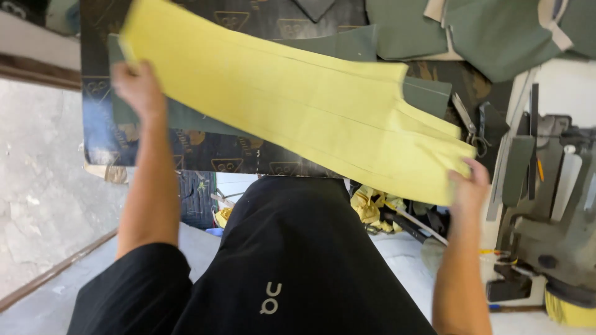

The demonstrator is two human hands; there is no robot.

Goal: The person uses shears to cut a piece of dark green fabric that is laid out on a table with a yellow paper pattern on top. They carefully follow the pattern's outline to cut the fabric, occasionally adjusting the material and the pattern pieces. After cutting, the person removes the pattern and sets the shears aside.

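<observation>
Crosswise, yellow sheet (298, 105), upper-left to lower-right.

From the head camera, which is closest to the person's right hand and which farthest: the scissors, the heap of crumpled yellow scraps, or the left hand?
Measured from the right hand:
1. Scissors, just above it on the table's right edge.
2. Crumpled yellow scraps, lower down to its left, below the table.
3. Left hand, far across at the yellow sheet's other end.

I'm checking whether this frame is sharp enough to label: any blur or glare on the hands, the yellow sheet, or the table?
Head view: left hand and right hand smeared by motion blur; yellow sheet brightly lit, edges soft; dark patterned table cover shows bluish glare at its left edge.
</observation>
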